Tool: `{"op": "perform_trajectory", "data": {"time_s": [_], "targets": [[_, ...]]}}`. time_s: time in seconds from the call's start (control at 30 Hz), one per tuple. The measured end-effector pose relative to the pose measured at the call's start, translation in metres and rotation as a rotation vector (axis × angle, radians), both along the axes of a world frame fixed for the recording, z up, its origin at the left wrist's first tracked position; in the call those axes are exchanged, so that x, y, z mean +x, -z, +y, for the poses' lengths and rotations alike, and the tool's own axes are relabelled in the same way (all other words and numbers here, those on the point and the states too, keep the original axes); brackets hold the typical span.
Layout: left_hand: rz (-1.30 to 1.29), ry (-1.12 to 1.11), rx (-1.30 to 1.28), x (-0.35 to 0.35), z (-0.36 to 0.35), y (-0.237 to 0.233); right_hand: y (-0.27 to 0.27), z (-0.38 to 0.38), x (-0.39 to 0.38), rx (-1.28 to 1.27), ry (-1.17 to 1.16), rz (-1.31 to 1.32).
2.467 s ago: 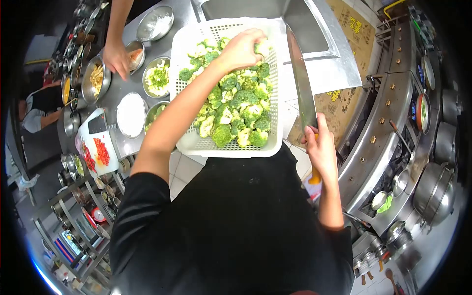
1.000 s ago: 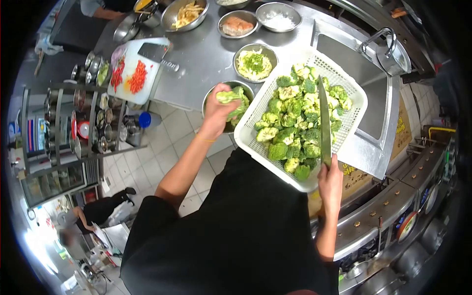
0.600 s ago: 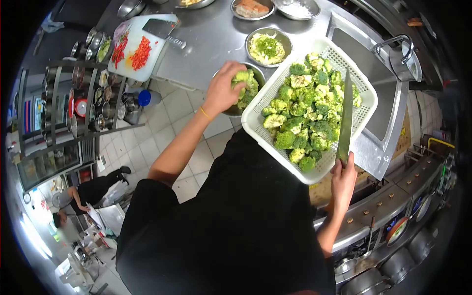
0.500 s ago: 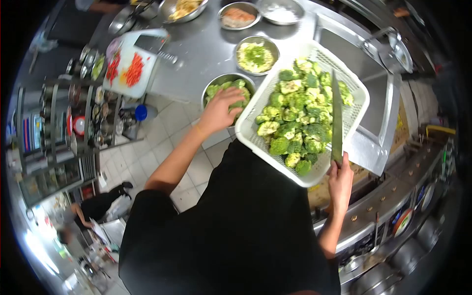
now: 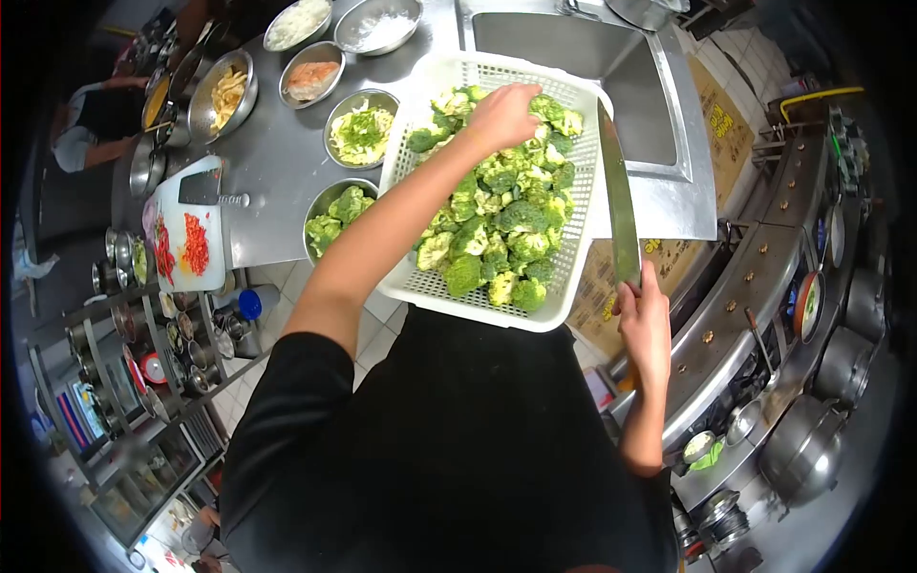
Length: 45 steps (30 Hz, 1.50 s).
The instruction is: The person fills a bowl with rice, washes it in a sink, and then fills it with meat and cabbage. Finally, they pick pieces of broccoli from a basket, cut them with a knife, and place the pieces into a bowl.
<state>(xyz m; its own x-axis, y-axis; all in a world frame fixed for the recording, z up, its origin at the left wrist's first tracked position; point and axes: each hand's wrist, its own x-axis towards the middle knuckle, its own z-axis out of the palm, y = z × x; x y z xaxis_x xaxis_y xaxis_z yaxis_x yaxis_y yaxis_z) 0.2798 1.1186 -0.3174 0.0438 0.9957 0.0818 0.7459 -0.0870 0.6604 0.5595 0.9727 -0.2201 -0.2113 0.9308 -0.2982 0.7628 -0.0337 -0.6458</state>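
Note:
A white perforated plastic basket [image 5: 449, 311] full of cut broccoli [image 5: 492, 244] sits in front of me, partly over the counter's front edge. My left hand [image 5: 506, 116] reaches across it to the far side, over the florets. Its fingers are curled downward, and whatever they hold is hidden. In my right hand [image 5: 646, 320] is the handle of a long-bladed knife [image 5: 621, 205]. The blade points away from me, along the basket's right side. More broccoli florets [image 5: 346, 206] fill a steel bowl left of the basket, partly behind my left forearm.
A steel sink [image 5: 578, 48] lies beyond the basket. Bowls of shredded food [image 5: 360, 134], pinkish meat [image 5: 310, 80] and white food [image 5: 298, 23] stand to the left. A cutting board [image 5: 212, 272] bears chopped red pieces and a cleaver [image 5: 201, 187]. A person's arm [image 5: 110, 151] shows far left.
My left hand has moved from the steel bowl of broccoli to the far part of the basket. My right hand still holds the knife. The view has shifted, so the counter sits further left.

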Motion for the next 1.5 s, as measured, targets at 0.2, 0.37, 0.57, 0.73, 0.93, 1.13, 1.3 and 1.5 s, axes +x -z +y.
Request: {"op": "perform_trajectory", "data": {"time_s": [0.2, 0.37, 0.57, 0.73, 0.93, 1.13, 1.3, 1.5], "targets": [[0.238, -0.138, -0.061, 0.029, 0.02, 0.005, 0.005, -0.005, 0.016, -0.022, 0.088, 0.067], [-1.292, -0.135, -0.33, -0.014, -0.017, -0.018, 0.014, -0.004, 0.003, 0.143, 0.0, 0.072], [-1.424, -0.055, -0.216, -0.025, -0.1, -0.05, 0.001, 0.006, -0.044, 0.34, -0.276, 0.059], [-1.192, -0.373, 0.125, -0.019, -0.132, -0.06, -0.002, 0.0, -0.069, 0.392, -0.431, 0.044], [-0.919, -0.597, 0.42, -0.016, -0.143, -0.054, -0.007, -0.017, -0.08, 0.311, -0.461, 0.024], [-0.737, -0.641, 0.387, -0.012, -0.147, -0.053, -0.014, -0.028, -0.081, 0.235, -0.413, 0.085], [-0.404, -0.565, 0.432, -0.006, -0.144, -0.047, -0.017, -0.033, -0.081, 0.154, -0.364, 0.093], [-0.139, -0.442, 0.437, 0.015, -0.144, -0.057, -0.006, -0.025, -0.09, 0.176, -0.271, 0.167]]}}
